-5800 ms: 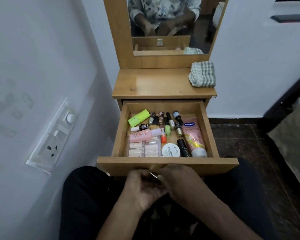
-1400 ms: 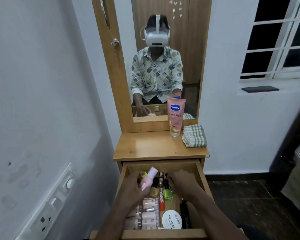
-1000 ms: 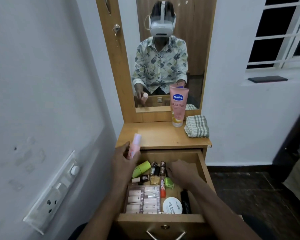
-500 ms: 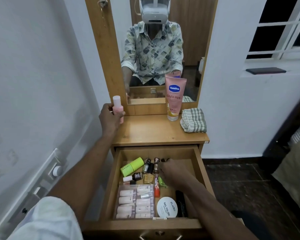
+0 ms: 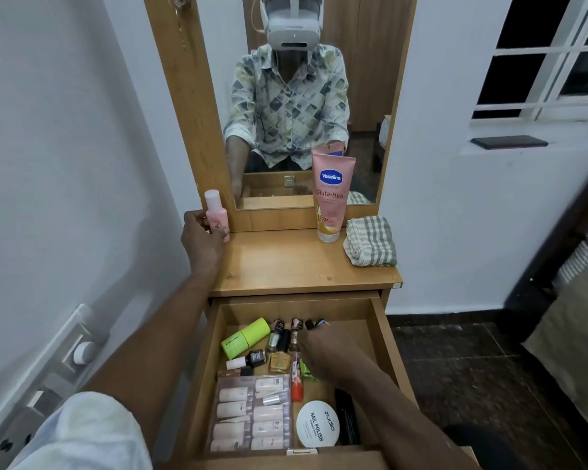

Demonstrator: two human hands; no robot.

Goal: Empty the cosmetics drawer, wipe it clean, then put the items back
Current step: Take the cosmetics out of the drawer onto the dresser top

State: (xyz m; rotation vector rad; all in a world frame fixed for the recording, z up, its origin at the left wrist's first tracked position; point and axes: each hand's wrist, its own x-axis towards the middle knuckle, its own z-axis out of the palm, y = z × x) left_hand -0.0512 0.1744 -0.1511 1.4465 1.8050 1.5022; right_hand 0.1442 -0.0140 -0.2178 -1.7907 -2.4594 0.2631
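Observation:
The wooden drawer (image 5: 386, 337) stands pulled out under the dresser top (image 5: 296, 266). My left hand (image 5: 202, 240) grips a small pink bottle (image 5: 215, 215) standing upright at the top's back left corner. My right hand (image 5: 326, 352) reaches into the drawer over several small nail polish bottles (image 5: 279, 334), fingers curled down among them; what they hold is hidden. Also in the drawer lie a green tube (image 5: 245, 337), a clear box of press-on nails (image 5: 252, 412), a round white nail polish remover tub (image 5: 317, 424), an orange tube (image 5: 296, 378) and a black stick (image 5: 347, 415). A pink Vaseline tube (image 5: 331, 195) stands upright on the top.
A folded checked cloth (image 5: 370, 240) lies at the right of the dresser top. A mirror (image 5: 306, 103) rises behind it. A white wall with a switch plate (image 5: 78, 351) is close on the left. Dark floor and a bed edge (image 5: 581, 252) are to the right.
My left hand carried the pink bottle out of the drawer and stood it at the back left of the dresser top. My right hand stayed among the small bottles.

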